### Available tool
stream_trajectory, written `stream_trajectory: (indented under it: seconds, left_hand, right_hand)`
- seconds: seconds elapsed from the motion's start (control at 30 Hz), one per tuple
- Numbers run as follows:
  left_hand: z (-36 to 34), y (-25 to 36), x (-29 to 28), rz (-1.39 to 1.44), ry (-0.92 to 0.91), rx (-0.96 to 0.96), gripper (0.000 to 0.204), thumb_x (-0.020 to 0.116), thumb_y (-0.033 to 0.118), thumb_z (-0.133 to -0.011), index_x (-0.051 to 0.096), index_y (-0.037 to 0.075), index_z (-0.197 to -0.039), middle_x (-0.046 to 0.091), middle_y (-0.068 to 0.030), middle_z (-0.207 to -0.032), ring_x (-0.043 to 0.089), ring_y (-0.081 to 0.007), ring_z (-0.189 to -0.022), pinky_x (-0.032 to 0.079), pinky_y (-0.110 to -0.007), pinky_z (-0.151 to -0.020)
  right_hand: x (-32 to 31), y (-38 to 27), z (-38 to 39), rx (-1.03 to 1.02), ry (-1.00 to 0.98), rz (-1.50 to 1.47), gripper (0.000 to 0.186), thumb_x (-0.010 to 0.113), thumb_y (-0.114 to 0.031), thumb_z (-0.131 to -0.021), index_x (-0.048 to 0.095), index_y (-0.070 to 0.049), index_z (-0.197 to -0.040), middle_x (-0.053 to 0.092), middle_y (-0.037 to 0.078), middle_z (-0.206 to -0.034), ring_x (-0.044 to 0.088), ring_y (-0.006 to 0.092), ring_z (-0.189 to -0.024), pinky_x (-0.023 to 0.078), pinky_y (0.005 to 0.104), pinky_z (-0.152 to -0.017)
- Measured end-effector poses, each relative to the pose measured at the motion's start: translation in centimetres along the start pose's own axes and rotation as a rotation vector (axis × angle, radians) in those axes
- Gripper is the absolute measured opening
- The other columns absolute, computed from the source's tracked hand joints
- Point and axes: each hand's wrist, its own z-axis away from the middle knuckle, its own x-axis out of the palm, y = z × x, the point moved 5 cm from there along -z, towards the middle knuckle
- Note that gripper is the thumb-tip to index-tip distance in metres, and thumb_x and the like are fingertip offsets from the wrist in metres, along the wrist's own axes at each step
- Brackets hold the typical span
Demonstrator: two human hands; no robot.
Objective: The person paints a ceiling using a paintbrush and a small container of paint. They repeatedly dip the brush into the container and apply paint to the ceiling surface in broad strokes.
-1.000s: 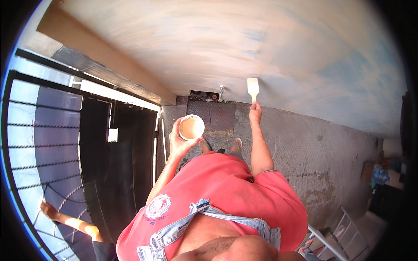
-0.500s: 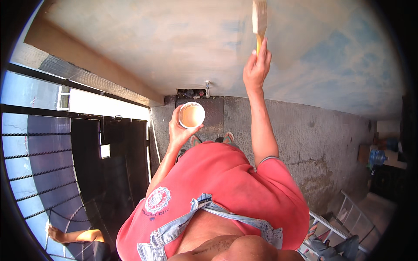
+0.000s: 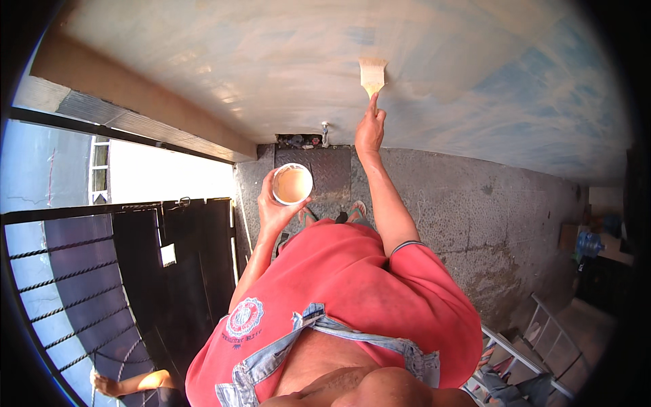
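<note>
The right hand [image 3: 369, 129], fingers clamped on a paintbrush [image 3: 372, 74], presses its bristles to the wall [image 3: 271, 61]. The left hand [image 3: 274, 207] grips a paint cup [image 3: 292, 184]. Cream covers the middle; blue patches at right remain unpainted.

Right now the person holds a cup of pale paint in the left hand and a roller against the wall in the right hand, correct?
Not quite. The right hand holds a flat paintbrush, not a roller, with its bristles against the wall. The rest stands: the left hand holds the cup of pale paint. The head view shows this.
</note>
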Motion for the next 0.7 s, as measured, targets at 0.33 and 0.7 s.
stream_trajectory:
  seconds: [0.33,0.7]
  left_hand:
    - [-5.1,-0.5,1.2,-0.048,-0.019,-0.015,0.096,0.099,0.024,-0.060,0.049,-0.003,-0.138,0.068,-0.0187,-0.126,0.066,-0.0273,-0.119,0.053,-0.040,-0.101]
    - [-10.9,0.1,3.3,-0.007,-0.027,-0.028,0.093,0.098,0.020,-0.062,0.050,-0.001,-0.138,0.068,-0.0180,-0.127,0.065,-0.0259,-0.119,0.052,-0.039,-0.102]
  right_hand:
    - [7.1,8.0,2.4,0.186,-0.381,0.162,0.082,0.058,0.006,-0.088,0.027,-0.013,-0.162,0.054,0.018,-0.111,0.064,0.0377,-0.094,0.055,0.0446,-0.081]
    - [-5.5,-8.5,-11.6,-0.338,0.292,-0.220,0.074,0.058,0.000,-0.094,0.028,-0.009,-0.161,0.052,0.016,-0.103,0.062,0.0312,-0.083,0.055,0.0432,-0.071]
